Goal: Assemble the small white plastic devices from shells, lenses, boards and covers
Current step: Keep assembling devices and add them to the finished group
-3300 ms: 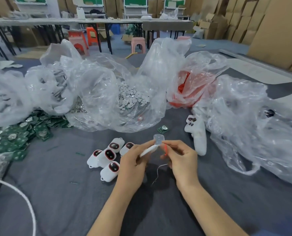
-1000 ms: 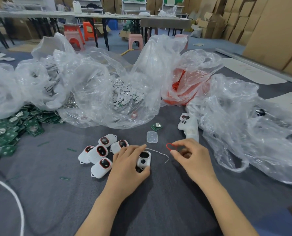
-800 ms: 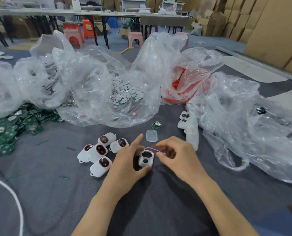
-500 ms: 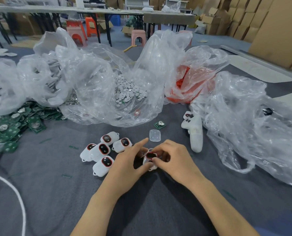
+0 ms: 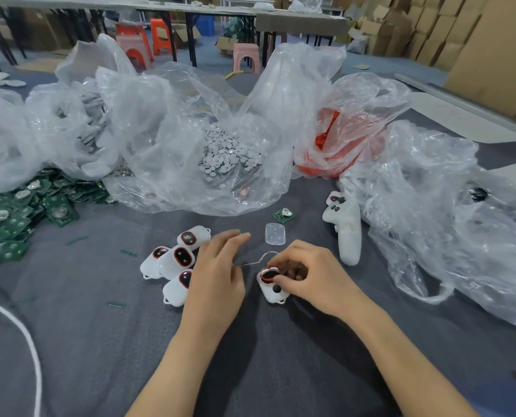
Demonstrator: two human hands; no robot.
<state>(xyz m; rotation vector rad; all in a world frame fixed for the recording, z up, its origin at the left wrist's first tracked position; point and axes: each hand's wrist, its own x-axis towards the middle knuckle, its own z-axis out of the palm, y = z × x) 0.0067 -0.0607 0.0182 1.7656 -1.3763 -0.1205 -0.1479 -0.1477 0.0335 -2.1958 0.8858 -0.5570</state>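
Right hand (image 5: 310, 276) grips shell (image 5: 269, 292) by its rim, left hand (image 5: 217, 278) apart

We see only hands and forearms. Left hand (image 5: 217, 278) bare; right hand (image 5: 313, 278) bare. Left forearm (image 5: 175, 365) and right forearm (image 5: 401, 356) bare all way down to lower frame edge, slim, smooth. Fingers long, slender; knuckles show on right hand. Left fingertips blurred; nails too small for us to judge.

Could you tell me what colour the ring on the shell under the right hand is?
The ring on the shell is red, best seen in head view.
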